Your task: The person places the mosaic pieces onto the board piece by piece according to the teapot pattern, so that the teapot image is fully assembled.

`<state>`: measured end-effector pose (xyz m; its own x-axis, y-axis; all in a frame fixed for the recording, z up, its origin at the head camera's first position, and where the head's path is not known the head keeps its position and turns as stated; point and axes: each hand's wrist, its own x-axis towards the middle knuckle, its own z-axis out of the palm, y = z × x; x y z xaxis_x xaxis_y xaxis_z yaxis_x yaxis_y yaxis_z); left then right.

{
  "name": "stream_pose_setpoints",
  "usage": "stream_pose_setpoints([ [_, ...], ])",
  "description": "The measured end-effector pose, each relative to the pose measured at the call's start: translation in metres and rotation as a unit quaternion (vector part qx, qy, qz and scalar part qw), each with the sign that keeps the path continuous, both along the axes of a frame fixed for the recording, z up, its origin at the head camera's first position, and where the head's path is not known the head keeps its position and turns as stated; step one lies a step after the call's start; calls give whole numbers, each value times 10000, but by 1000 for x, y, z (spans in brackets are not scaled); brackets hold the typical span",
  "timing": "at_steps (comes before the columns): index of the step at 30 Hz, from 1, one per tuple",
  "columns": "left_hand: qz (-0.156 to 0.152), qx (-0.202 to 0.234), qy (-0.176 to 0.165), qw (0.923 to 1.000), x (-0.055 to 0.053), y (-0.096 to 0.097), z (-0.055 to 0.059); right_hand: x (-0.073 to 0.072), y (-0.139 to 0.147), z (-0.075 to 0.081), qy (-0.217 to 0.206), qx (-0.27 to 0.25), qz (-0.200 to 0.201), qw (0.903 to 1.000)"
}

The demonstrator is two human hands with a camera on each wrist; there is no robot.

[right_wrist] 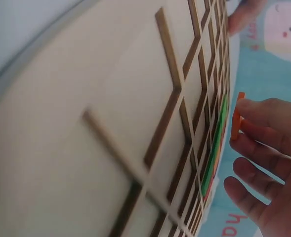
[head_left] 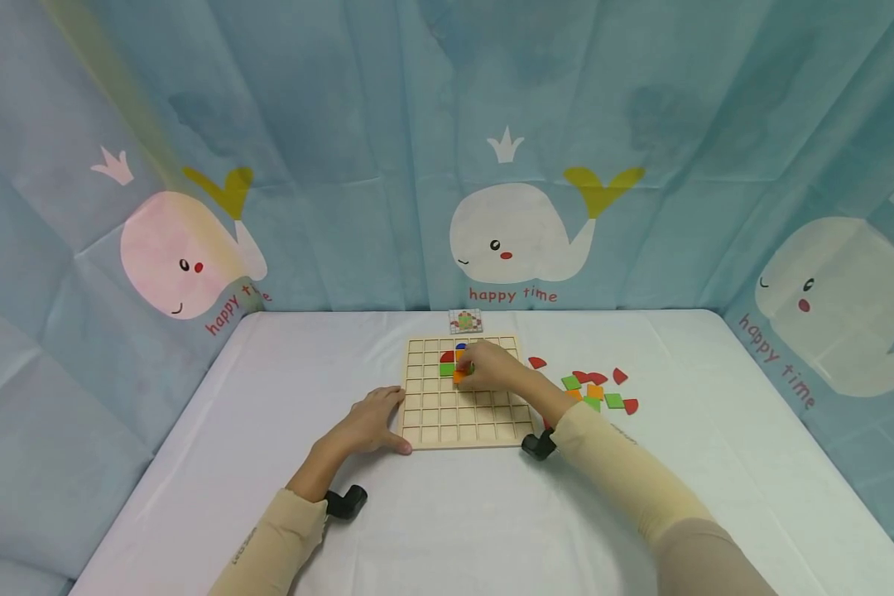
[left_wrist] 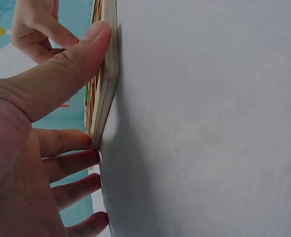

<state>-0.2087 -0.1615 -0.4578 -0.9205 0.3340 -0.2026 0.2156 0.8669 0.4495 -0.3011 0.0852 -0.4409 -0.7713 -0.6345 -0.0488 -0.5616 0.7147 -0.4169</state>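
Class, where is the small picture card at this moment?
In the head view, the picture card lies centrally near the far edge of the table, just beyond the wooden board.

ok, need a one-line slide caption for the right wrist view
Right hand pinching a thin, flat orange tile over a pale wooden grid board.

Blue whale-print curtain (head_left: 358, 240), white tablecloth (head_left: 447, 530)

head: high, forward-down | wrists: low, close, oblique | shared: board (head_left: 449, 419)
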Motion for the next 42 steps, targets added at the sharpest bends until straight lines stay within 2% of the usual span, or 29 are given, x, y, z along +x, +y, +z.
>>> stream_pose_setpoints([
  [6,-15,23,-8,10000,-1,-1,1,2,-14,-5,226,72,213,9995],
  [13,-32,5,-11,10000,-1,-1,-2,8,-27,-6,266,446,35,9986],
  [22,-38,-51,-14,10000,-1,-1,-2,10,-27,-7,382,550,-10,9978],
  [36,-52,-26,9,10000,-1,-1,-2,13,-25,-6,521,437,57,9977],
  [42,-70,-46,23,10000,-1,-2,-2,17,-19,-1,536,104,135,9984],
])
